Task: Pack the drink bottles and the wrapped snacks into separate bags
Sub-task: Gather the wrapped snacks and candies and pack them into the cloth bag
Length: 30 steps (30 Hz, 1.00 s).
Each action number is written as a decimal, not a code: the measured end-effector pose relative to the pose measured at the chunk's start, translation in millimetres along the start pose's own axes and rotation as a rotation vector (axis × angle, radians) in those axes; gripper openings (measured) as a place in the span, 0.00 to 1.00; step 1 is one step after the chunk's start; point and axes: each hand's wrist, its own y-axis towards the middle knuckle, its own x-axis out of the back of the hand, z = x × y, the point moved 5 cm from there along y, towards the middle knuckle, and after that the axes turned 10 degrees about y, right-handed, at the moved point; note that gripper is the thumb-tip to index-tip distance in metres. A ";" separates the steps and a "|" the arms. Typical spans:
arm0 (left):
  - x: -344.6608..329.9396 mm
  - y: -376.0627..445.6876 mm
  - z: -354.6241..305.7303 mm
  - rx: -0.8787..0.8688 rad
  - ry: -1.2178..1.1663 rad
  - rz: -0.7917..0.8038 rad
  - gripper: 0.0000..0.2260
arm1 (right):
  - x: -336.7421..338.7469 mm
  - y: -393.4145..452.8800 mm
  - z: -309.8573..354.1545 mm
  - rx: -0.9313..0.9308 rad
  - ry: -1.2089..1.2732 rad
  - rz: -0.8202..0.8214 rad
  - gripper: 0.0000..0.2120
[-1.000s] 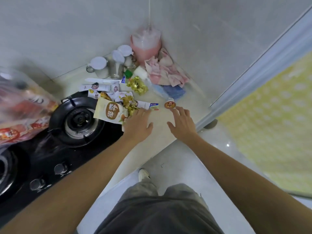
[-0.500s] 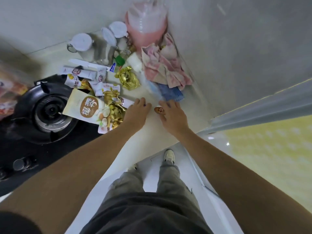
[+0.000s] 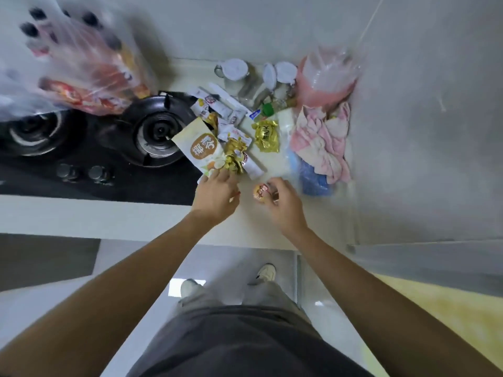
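Right hand: fingers curled round a small round orange-and-red wrapped snack, held just above the pale countertop near its front edge. The snack is roundish, so no long axis can be read; its printed face is turned up toward the camera.

Left hand: fingers loosely extended, tips touching the near end of a large cream snack pouch with a brown round label. Cannot tell whether anything is pinched under the palm.

Cream pouch: lies flat, long axis diagonal, its far end overhanging the right black gas burner and its near end pointing toward the left hand.

Crumpled gold foil wrappers lie touching the pouch's right edge. A separate gold foil packet lies flat just to the right, long axis roughly front to back.

White sachet sticks with red logos are scattered behind the pouch, mostly diagonal.

Back corner: white-lidded clear jars, a green-capped bottle, a pink translucent plastic bag, and a pink-and-white crumpled cloth over a blue item.

Far left: a clear plastic bag holding red-labelled dark-capped bottles, blurred, standing over the hob
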 end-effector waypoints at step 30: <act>70.7 -476.1 527.0 0.913 -0.121 -0.228 0.16 | -569.8 -153.5 374.1 0.212 0.141 0.698 0.05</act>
